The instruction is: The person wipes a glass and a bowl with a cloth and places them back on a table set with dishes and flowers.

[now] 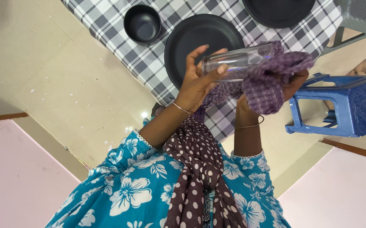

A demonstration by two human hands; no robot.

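My left hand (196, 82) grips a clear drinking glass (233, 62) near its base and holds it on its side above the table. My right hand (295, 82) is wrapped in a purple checked cloth (267, 90), which covers the mouth end of the glass. Most of my right hand's fingers are hidden under the cloth. A thin bangle sits on each wrist. Below the hands, a black plate (200, 36) lies on the table.
The table carries a grey and white checked tablecloth (107, 12). On it stand a small black bowl (142, 24) and a second black plate (278, 10) at the far edge. A blue plastic stool (343, 105) stands to the right on the beige tiled floor (43, 76).
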